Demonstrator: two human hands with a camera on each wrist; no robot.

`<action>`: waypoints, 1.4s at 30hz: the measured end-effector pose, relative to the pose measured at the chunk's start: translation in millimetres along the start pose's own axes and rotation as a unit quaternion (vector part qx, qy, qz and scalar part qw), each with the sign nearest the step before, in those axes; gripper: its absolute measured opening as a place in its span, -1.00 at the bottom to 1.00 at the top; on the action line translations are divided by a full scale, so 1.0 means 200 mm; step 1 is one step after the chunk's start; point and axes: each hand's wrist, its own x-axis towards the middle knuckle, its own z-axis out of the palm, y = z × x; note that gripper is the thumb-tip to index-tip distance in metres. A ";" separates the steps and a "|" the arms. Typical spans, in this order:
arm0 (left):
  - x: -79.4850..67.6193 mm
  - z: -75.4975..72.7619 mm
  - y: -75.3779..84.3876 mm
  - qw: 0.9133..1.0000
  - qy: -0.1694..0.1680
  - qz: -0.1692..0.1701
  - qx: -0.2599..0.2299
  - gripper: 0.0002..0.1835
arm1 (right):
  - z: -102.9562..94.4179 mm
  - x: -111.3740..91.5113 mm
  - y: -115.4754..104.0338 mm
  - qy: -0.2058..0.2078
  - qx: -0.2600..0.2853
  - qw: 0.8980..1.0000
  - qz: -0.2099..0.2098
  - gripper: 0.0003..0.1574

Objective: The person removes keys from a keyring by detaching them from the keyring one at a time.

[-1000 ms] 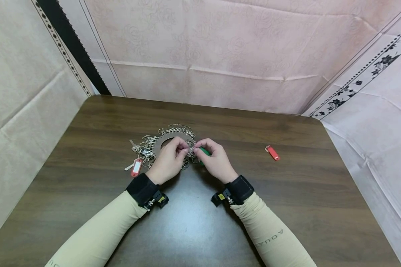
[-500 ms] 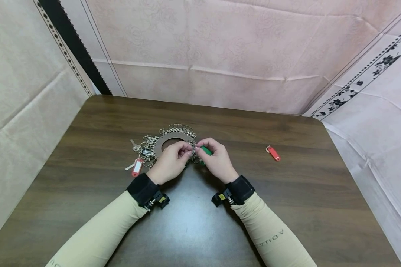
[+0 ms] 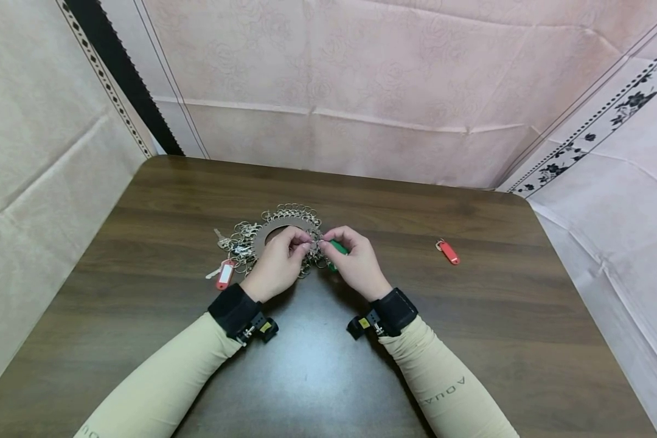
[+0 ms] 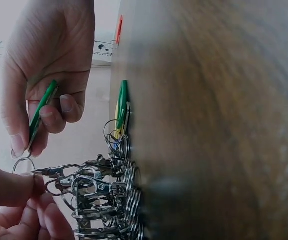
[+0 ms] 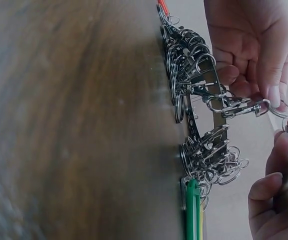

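My left hand pinches a small metal split ring at the end of a clip. That clip hangs from a round grey metal key ring plate, fringed with several clips and rings. My right hand holds a green key tag between thumb and fingers. The tag's own small ring lies at the left fingertips, close against the clip's ring; whether the two are linked I cannot tell. Another green tag lies on the table at the plate's edge, with something yellow beside it.
A red tag with a white label and a few keys lie at the plate's left side. Another red tag lies alone on the right of the brown wooden table. Cloth hangings surround the table's far sides.
My left fingertips shifted slightly right toward the right hand, then back left. The right hand stays nearly still with the green key tag.
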 end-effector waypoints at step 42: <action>-0.03 -0.15 0.04 0.979 -0.056 0.056 0.187 -0.79 | -0.58 -0.07 0.26 -0.044 -0.169 0.974 0.143 -0.69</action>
